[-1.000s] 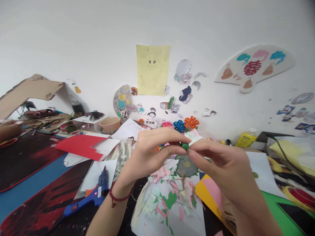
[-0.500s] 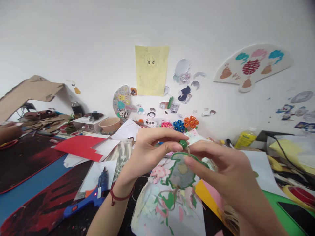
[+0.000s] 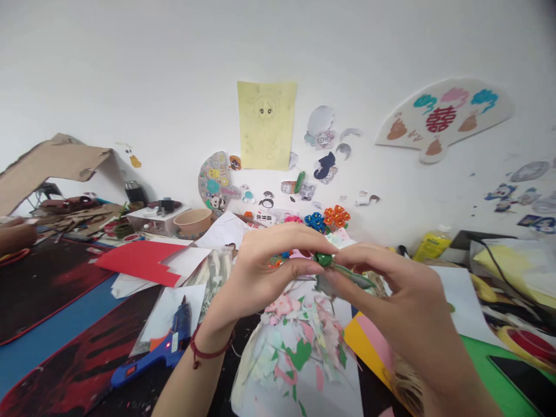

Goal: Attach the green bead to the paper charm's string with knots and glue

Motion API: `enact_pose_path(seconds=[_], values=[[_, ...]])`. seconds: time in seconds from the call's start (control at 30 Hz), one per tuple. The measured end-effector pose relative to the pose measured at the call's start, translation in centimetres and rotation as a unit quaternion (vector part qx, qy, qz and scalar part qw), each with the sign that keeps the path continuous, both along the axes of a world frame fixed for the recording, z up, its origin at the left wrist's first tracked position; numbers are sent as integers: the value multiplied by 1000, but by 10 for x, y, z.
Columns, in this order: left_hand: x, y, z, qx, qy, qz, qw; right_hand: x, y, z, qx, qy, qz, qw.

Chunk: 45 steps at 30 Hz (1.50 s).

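Left hand and right hand pinch together on a small green lump (looks light and soft; fingertips suit it best).

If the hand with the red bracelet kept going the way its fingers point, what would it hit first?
The left hand meets the small green piece first, already at its fingertips; just beyond is the right hand.

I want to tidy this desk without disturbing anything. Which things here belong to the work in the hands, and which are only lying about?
In the work:
left hand, right hand, green bead, green-rimmed cutout

Lying about, untouched:
blue glue gun, red card, paper bowl, yellow bottle, pink and green paper scraps
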State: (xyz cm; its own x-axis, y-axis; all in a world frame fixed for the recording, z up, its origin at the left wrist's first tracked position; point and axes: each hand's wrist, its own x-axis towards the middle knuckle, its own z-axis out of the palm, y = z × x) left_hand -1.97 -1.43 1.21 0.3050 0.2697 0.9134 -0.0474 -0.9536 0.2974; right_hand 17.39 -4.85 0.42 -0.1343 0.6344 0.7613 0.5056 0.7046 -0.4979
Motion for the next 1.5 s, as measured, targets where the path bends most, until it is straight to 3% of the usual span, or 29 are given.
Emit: enact_pose_path(seconds=[0.17,0.43,0.8,1.5], values=[[-2,-2,0,30,2,23,999,0,3,-1,53,-11,-63,997],[-4,-1,0,18,4,33,999,-2,1,1,44,-2,46,998],[-4,-1,-1,21,1,47,999,-6,-6,1,93,-11,-32,995],[-1,-4,1,43,-2,46,998,-12,-11,-6,133,57,-45,988]])
